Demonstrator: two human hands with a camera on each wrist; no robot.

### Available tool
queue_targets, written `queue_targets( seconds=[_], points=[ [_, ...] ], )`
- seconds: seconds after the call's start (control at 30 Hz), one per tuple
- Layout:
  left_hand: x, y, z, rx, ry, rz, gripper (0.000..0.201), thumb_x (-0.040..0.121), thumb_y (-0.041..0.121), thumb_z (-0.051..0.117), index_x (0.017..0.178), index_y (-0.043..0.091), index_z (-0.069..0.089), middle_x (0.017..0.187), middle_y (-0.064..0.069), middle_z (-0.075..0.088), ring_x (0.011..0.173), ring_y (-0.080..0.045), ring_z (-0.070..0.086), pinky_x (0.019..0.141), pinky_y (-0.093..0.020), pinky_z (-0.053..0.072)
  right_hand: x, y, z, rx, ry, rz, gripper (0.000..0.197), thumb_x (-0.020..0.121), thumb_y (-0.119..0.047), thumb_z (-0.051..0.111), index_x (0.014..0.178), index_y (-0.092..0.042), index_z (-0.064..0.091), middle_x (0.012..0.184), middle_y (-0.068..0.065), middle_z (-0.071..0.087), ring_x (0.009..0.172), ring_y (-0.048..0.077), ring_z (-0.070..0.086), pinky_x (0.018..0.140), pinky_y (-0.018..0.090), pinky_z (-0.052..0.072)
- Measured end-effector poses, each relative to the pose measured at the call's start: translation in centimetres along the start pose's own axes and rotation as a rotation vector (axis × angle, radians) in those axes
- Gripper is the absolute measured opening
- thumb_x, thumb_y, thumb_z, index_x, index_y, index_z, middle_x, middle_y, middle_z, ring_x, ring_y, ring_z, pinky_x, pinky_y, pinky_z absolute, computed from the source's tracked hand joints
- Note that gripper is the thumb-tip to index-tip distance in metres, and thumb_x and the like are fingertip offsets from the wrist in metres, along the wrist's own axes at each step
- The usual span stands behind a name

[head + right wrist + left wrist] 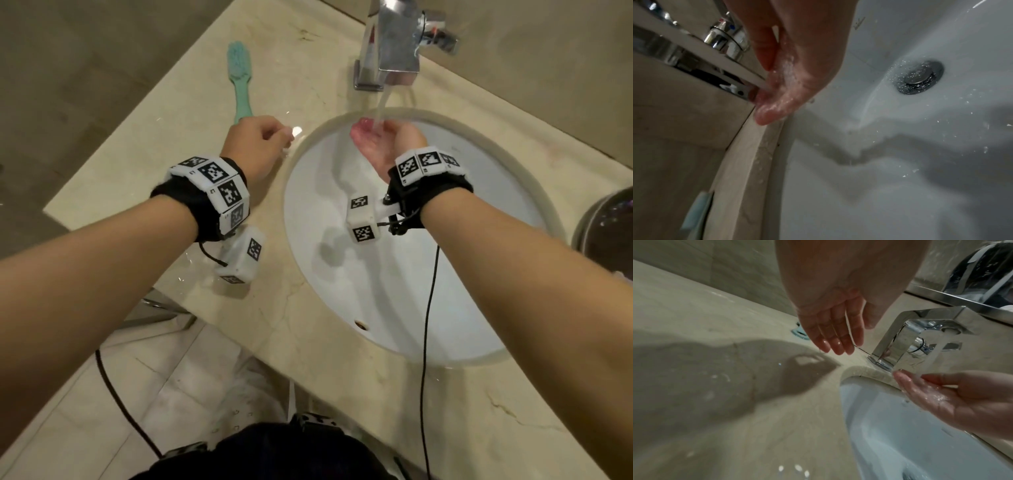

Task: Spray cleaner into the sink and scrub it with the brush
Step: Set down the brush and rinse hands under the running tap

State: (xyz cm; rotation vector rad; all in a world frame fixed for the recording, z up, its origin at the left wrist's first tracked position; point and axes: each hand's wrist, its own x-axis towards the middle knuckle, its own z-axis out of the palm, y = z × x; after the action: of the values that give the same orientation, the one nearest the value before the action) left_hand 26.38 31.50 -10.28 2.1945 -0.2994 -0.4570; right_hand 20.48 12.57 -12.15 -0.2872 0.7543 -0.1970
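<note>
Marble counter [144, 144] wraps the round white sink [404, 294], set right of centre; chrome tap [394, 51] at the far rim, water running. No spray bottle in view.

Right hand [383, 140] is over the basin, palm up, fingers relaxed, cupped under the stream, holding nothing.

Left hand [255, 144] hovers over the counter just left of the sink rim; head view reads it loosely curled, wrist view shows fingers [835, 337] straight and wet. Empty.

Teal brush [239, 78] lies on the counter, long axis pointing away from the person, bristle head far, handle end just beyond the left knuckles. Left hand is clearly nearer, so a short forward reach onto the handle is my guess.
</note>
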Motion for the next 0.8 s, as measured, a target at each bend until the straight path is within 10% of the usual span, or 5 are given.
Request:
queue_targets(
  seconds=[0.23,0.33,0.4,0.57,0.8],
  points=[
    [-0.4,0.8,1.1,-0.047,0.019,0.037,0.022,0.091,0.025,0.054,0.090,0.010,0.071,0.093,-0.011,0.070,0.090,-0.023,0.065,0.090,-0.039,0.052,-4.0,3.3,-5.8,-1.705,-0.114,0.583,0.034,0.098,-0.013,0.041,0.084,0.008,0.065,0.066,0.013,0.070,0.061,0.025,0.063,0.067,0.034,0.055],
    [-0.2,1.6,2.4,-0.051,-0.023,0.063,0.023,0.093,0.027,0.051,0.088,0.015,0.069,0.092,-0.006,0.070,0.093,-0.022,0.066,0.090,-0.037,0.052,-3.4,1.1,-9.4,-1.947,0.058,0.382,0.027,0.096,-0.009,0.044,0.091,0.007,0.066,0.073,0.012,0.069,0.064,0.022,0.061,0.059,0.027,0.050],
    [0.2,2.0,3.5,-0.050,-0.068,0.073,0.025,0.095,0.027,0.048,0.090,0.014,0.069,0.091,-0.003,0.070,0.088,-0.016,0.065,0.090,-0.034,0.052,-2.9,-1.0,-11.0,-1.868,0.211,0.152,0.025,0.095,-0.012,0.045,0.103,0.003,0.063,0.088,0.014,0.067,0.066,0.019,0.059,0.055,0.023,0.047],
    [1.4,2.7,5.7,-0.064,-0.165,0.052,0.029,0.097,0.030,0.044,0.079,0.019,0.065,0.083,0.002,0.067,0.081,-0.013,0.062,0.081,-0.029,0.049,-4.2,-3.7,-12.1,-1.207,0.459,-0.016,0.038,0.099,-0.023,0.042,0.067,-0.006,0.053,0.034,0.000,0.054,0.027,0.009,0.051,0.036,0.016,0.041],
    [2.7,3.5,4.4,-0.118,-0.160,-0.014,0.030,0.096,0.028,0.048,0.070,0.021,0.062,0.076,0.003,0.065,0.070,-0.010,0.060,0.070,-0.025,0.047,-4.3,-3.3,-8.2,-0.607,0.255,0.020,0.046,0.103,-0.025,0.030,0.079,0.003,0.057,0.087,0.017,0.062,0.074,0.025,0.061,0.076,0.029,0.053]
  ],
)
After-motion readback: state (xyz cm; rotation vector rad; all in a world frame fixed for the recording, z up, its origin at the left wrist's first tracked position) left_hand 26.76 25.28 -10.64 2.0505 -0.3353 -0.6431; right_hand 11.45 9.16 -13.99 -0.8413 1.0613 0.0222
